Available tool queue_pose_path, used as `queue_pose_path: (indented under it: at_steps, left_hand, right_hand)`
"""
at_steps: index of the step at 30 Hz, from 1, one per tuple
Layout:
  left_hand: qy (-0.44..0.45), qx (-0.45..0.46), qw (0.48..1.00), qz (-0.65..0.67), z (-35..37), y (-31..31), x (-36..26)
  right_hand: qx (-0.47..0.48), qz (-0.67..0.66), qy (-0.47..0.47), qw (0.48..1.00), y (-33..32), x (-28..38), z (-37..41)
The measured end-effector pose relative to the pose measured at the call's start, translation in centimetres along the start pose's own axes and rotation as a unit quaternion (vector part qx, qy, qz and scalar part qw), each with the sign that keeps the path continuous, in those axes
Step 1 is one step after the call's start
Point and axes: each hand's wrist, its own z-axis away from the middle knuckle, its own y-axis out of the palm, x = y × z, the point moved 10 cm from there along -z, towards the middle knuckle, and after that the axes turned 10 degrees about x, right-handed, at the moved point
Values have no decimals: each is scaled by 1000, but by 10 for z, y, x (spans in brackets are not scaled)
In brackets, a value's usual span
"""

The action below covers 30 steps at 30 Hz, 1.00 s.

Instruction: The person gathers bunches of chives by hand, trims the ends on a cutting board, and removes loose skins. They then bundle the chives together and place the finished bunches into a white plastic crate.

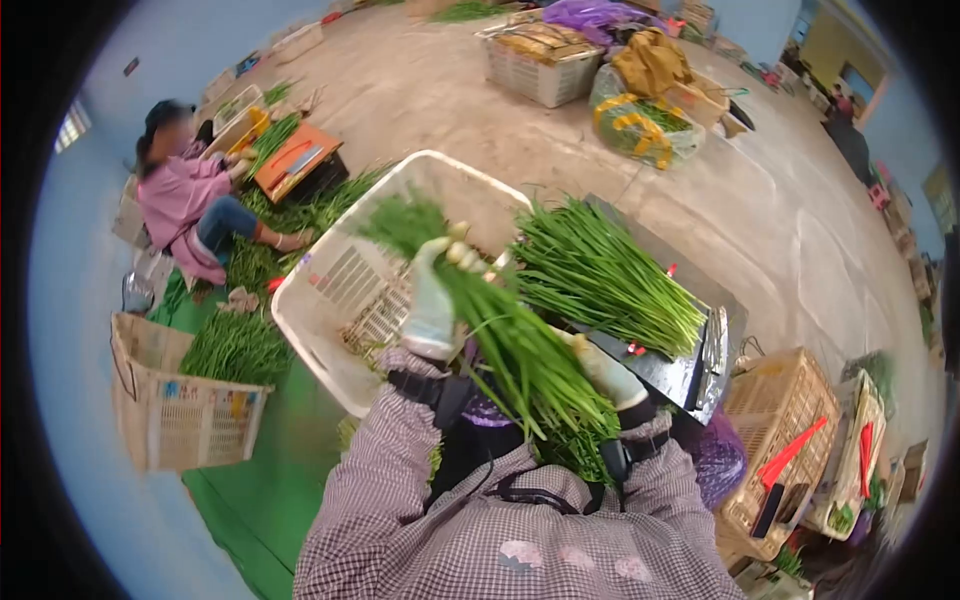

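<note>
A loose bunch of long green chives (pixel 530 345) slants across in front of my body, over the near edge of the white plastic crate (pixel 350 385). My left hand (pixel 437 290), in a pale glove, is closed around its upper part, with bare-looking fingertips on the leaves. Against the lower right side of the bunch is my right hand (pixel 603 372), also gloved; its fingers are partly hidden by the leaves and seem to grip them. Beyond it, a second thick bunch of chives (pixel 610 275) lies on a dark board (pixel 725 300) with red clips.
Another person (pixel 185 190) sits at the left by an orange-topped stand (pixel 298 160) and piled greens. A crate of greens (pixel 195 425) stands at lower left. Wicker-like baskets (pixel 800 385) crowd the right side; a crate (pixel 545 80) and a clear bag (pixel 645 125) stand at the back.
</note>
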Motion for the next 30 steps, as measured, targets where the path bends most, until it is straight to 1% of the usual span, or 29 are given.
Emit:
queue_pose_path:
  at_steps: [1,2,3,4,5,7,8,10,11,12,13,15,16,17,18,20,22,24,25,26,27,28,29,30]
  left_hand:
    - [19,-41,997,-55,-4,-1,3]
    - [16,-54,996,-67,-8,-2,10]
    - [21,-94,992,-79,-13,-9,16]
    - [20,-131,987,-90,-17,-15,26]
    - [15,-131,987,-89,-23,-14,39]
    - [69,-178,973,-127,-30,-18,54]
    - [62,-176,974,-127,-41,-27,71]
    - [79,-227,962,-133,-47,-59,93]
    - [33,-266,940,-209,-42,-65,97]
    - [62,-280,943,-170,-45,-73,109]
    - [39,-290,943,-161,-47,-85,123]
    - [6,-302,940,-160,-38,-82,134]
    - [-10,-280,951,-134,-39,-76,143]
    - [-26,-255,961,-107,-42,-64,149]
    - [-33,-253,960,-112,-43,-59,151]
    - [-35,-181,974,-134,-53,-37,147]
    - [-35,-167,971,-169,-52,-22,136]
    - [-78,-144,972,-170,-56,-19,135]
    - [-79,-143,971,-173,-52,-20,131]
    - [-32,-63,942,-329,-49,-3,115]
    - [14,19,881,-473,-39,19,107]
    - [60,102,791,-601,-29,44,108]
    - [17,81,836,-543,-25,41,112]
    - [13,84,834,-544,-28,47,112]
  right_hand:
    - [18,-119,-19,993,19,8,8]
    - [31,-238,-36,970,38,23,24]
    - [28,-283,-16,959,44,23,39]
    - [26,-282,-49,958,47,21,47]
    - [21,-284,-50,957,47,15,56]
    - [23,-246,-54,968,44,3,76]
    - [24,-227,-57,972,43,-3,85]
    - [24,-215,-59,975,46,-19,101]
    - [10,-191,-33,981,47,-32,107]
    - [-3,-169,-7,986,48,-44,111]
    - [-6,-176,-9,984,48,-50,112]
    - [-79,-111,29,990,37,-70,119]
    - [-118,-79,48,989,32,-77,123]
    - [-145,-69,14,987,34,-54,119]
    - [-123,-89,63,986,27,-62,124]
    - [-178,-92,-5,980,12,-43,130]
    - [-123,-137,-57,981,8,-35,129]
    - [-102,-154,-40,982,11,-29,133]
    - [-102,-156,-43,981,11,-30,134]
    - [-94,-180,-40,978,13,-32,135]
    - [-87,-204,-35,974,15,-34,135]
    - [-88,-206,-37,974,19,-32,139]
    - [-88,-230,-38,968,27,-26,144]
    - [-89,-254,-40,962,33,-23,147]
